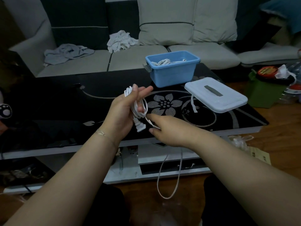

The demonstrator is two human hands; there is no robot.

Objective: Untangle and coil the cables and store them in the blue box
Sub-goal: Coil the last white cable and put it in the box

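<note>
My left hand [125, 108] holds a white cable [140, 110] wound in loops around its fingers, palm turned up over the black table. The cable's plug [140, 127] hangs below the palm. My right hand [169, 129] pinches the free strand just right of the coil. The rest of that strand drops off the table's front edge in a long loop [162, 191] toward the floor. The blue box [172, 72] stands open at the back of the table with coiled white cables [162, 62] inside.
The box's white lid [215, 95] lies flat to the right of the box, a white strip [193, 105] beside it. The glass table [65, 101] has a flower pattern. A sofa with cushions and crumpled cloths [120, 40] is behind. Bags and clutter [273, 79] sit right.
</note>
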